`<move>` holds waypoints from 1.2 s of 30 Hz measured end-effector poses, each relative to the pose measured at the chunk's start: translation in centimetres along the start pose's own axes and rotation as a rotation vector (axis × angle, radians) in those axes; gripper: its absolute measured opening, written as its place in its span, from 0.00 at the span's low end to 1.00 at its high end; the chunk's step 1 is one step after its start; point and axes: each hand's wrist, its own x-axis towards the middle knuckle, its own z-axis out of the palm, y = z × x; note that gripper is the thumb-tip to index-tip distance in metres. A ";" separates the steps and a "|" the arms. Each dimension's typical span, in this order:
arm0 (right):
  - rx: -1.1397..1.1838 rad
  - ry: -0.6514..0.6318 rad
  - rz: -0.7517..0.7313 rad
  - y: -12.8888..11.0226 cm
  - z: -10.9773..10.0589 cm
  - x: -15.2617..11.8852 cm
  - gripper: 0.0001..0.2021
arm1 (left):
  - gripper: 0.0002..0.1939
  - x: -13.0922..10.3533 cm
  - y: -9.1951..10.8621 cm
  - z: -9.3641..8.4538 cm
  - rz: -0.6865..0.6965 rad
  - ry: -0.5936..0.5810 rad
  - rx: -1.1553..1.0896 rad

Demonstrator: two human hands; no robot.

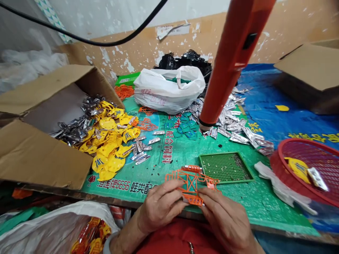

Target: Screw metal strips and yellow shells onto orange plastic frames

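Observation:
Near the table's front edge, both hands grip an orange plastic lattice frame (191, 180). My left hand (161, 204) pinches its near left side, fingers bent over the edge. At the near right corner, my right hand (225, 215) has its fingers closed on the same frame, by a small pinkish piece (210, 184). A silvery piece sits along the frame's far bar. The fingertips partly cover the near bar. Just beyond the frame, touching or nearly touching it, lies a green mesh tray (227, 167) with dark bits along its right side.
Yellow plastic pieces (108, 141) and foil packets spill from a cardboard box (47, 91) at left. A white bag (166, 91), teal pieces (185, 125) and silvery packets (233, 121) lie behind. A red post (227, 63) rises centre right. A red basket (286, 158) stands right.

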 end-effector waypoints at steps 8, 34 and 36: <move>-0.135 0.028 -0.059 0.3 0.1 -0.5 0.06 | 0.07 -0.4 0.1 0.4 -0.088 -0.002 -0.172; -0.096 0.033 -0.109 0.5 -0.3 -0.5 0.07 | 0.08 -0.2 0.6 -0.3 -0.069 -0.036 -0.170; -0.088 0.038 -0.114 0.4 -0.2 -0.6 0.07 | 0.09 -0.4 0.6 -0.2 -0.066 -0.024 -0.157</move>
